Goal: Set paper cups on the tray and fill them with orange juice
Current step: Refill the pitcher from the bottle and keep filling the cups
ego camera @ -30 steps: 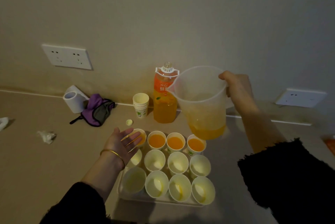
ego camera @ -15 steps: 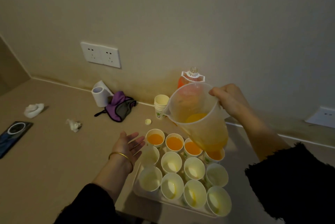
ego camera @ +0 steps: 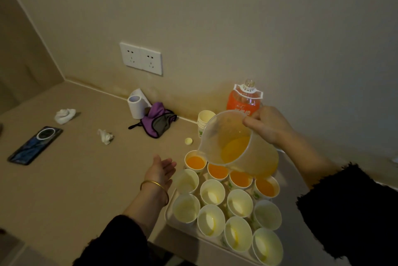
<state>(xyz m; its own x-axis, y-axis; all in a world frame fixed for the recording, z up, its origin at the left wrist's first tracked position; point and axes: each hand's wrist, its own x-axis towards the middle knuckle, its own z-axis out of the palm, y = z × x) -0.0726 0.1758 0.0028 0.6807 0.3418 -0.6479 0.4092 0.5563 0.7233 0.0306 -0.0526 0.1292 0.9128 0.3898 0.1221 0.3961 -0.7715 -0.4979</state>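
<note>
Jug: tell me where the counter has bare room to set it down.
Bare: the counter between phone, tissue and left hand. Crowded: the tray, full of cups, and the wall strip by bottle and cup stack.

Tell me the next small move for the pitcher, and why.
Probably draw the pitcher, gripped by the right hand, back so its spout sits over the empty cup at the left of the middle row, then tip. The four far-row cups already hold juice; the eight nearer cups look empty.
</note>
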